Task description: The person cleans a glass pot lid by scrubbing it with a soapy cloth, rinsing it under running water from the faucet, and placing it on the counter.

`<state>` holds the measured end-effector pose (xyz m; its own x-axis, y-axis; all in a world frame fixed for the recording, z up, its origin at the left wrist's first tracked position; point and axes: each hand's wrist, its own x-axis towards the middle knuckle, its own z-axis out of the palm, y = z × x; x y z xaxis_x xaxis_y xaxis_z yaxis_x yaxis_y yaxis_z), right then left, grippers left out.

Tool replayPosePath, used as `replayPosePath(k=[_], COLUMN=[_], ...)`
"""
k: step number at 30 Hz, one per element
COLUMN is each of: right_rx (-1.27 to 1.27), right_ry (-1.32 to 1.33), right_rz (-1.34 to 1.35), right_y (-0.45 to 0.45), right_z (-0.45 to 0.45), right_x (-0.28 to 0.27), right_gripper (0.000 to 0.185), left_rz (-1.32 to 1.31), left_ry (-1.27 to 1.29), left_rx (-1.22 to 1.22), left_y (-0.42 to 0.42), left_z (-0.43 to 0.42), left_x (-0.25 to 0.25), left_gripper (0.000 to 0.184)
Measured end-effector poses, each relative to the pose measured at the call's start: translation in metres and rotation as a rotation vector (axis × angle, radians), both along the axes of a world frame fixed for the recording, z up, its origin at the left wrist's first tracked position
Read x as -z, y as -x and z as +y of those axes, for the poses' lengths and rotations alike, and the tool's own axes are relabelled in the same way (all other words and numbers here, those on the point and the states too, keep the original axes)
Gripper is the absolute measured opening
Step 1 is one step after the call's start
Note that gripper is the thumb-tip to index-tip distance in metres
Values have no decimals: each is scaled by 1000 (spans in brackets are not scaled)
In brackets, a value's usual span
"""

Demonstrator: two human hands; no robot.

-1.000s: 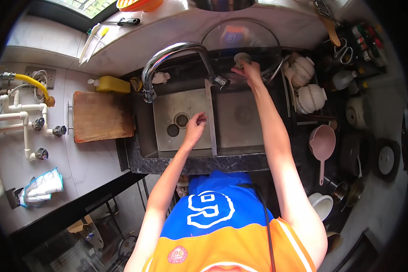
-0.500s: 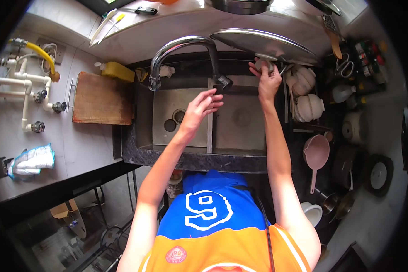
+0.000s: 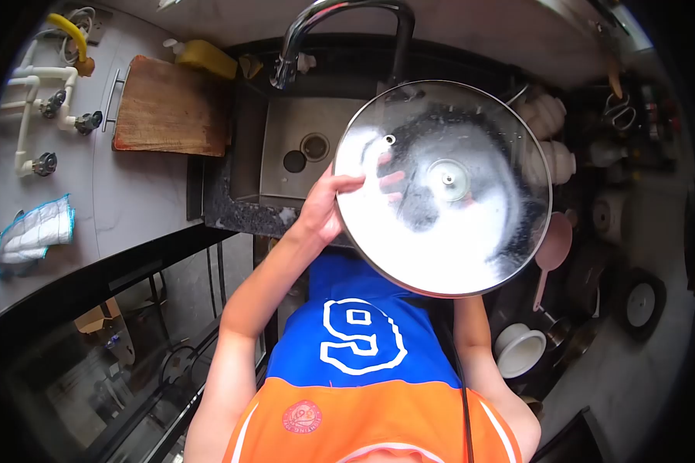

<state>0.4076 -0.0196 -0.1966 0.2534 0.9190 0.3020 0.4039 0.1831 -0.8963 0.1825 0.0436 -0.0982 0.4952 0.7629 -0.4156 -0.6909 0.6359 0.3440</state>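
Note:
A large round glass lid [image 3: 510,208] with a metal rim is held up over the right part of the sink, its underside facing me. My left hand [image 3: 324,202] grips the lid's left edge, thumb over the rim and fingers behind the glass. Behind the lid, my right hand [image 3: 468,201] shows only faintly through the glass, at the knob in the centre. Glare covers most of it, and its forearm comes out below the rim.
The sink's left basin [image 3: 286,147] and the curved faucet [image 3: 347,9] are beyond the lid. To the left are a wooden cutting board [image 3: 170,108], a yellow bottle [image 3: 205,59] and a cloth [image 3: 35,233]. Bowls [image 3: 544,116] and a pink ladle [image 3: 554,245] stand at the right.
The lid has come away from the wall behind the sink toward me, its underside turned to my view. My left hand has taken hold of its edge. The view has shifted nearer the counter.

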Motion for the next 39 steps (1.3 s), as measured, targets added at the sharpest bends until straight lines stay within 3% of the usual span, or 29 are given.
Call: replayPosePath(k=[2,3,5,7,9,10,11,13,14,16,19,20,21,25,29,31,33,35,37,39], right_rx=[-61,-107,-296,-310,-198,-190,-347,-379,-351,-198,-2,23,-6,199,46,-2,106,124,282,545], right_ry=[137,356,294,610,625,622,575,710,778,918,899,823,913,1008,1093,1167,474,241,-58,-159], right_rz=[57,169,186,747,1434,1453,1538,1404,1187,1044,984,918,735,772,312,151,-366,-427,-922,-1085], right_y=[20,32,49,61,63,69,74,103,118,149,178,179,179,188,182,180,182,170,142,124], right_z=[-13,-19,-23,-29,-28,-21,-12,15,27,51,79,88,98,123,143,146,143,162,175,187], right_x=[3,-1,13,33,57,50,55,58,73,116,203,259,260,284,316,304,275,180,113,75], right_gripper=[27,28,28,39,53,60,61,60,58,48,40,30,31,31,28,26,23,30,30,28], left_rz=[6,31,125,226,249,260,269,374,385,416,421,450,480,314,347,301,330,353,400,380], left_ry=[42,22,12,41,107,97,82,-14,-39,-88,-71,-57,-36,-2,36,39,47,41,31,26], left_rx=[-75,-116,-180,-248,-344,-362,-380,-352,-333,-294,-233,-221,-206,-210,-215,-219,-198,-185,-129,-106], left_y=[25,37,62,89,126,144,162,200,217,242,268,268,267,272,273,275,278,281,287,291], left_z=[-27,-39,-56,-67,-71,-70,-66,-53,-44,-15,32,46,57,81,91,91,89,95,92,91], left_x=[17,22,29,33,49,58,67,89,104,137,196,212,228,314,351,362,366,369,372,381], left_gripper=[79,85,92,94,102,102,102,97,96,94,94,94,95,100,99,99,100,101,98,98])
